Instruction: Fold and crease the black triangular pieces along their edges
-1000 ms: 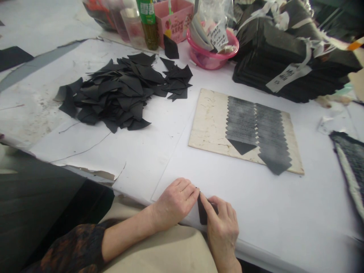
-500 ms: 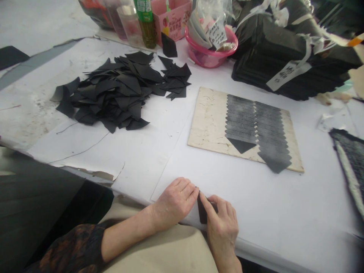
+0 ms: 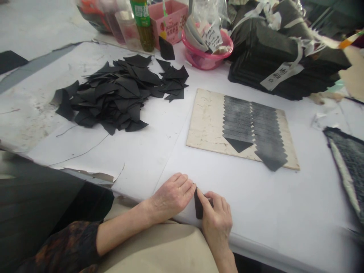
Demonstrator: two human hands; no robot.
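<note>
Head view | white paper-topped bench (image 3: 261, 204) | bare left hand (image 3: 174, 194): fingers together, pinch cannot be told | bare right hand (image 3: 217, 220): fingers curled, forefinger down, thumb hidden, grip likewise unclear | small flat black piece (image 3: 198, 207): under fingertips, by bench's near edge | step, judged: edge-working; next needs steady fingertips

"Milk" on the pink box (image 3: 172, 30), "雪" on the green bottle label (image 3: 141, 14) (handwritten tags (image 3: 280, 77) illegible)

The tabletop (image 3: 167, 131) offers a lane between obstacles: black heap (image 3: 119, 91) and board (image 3: 206, 123).
</note>
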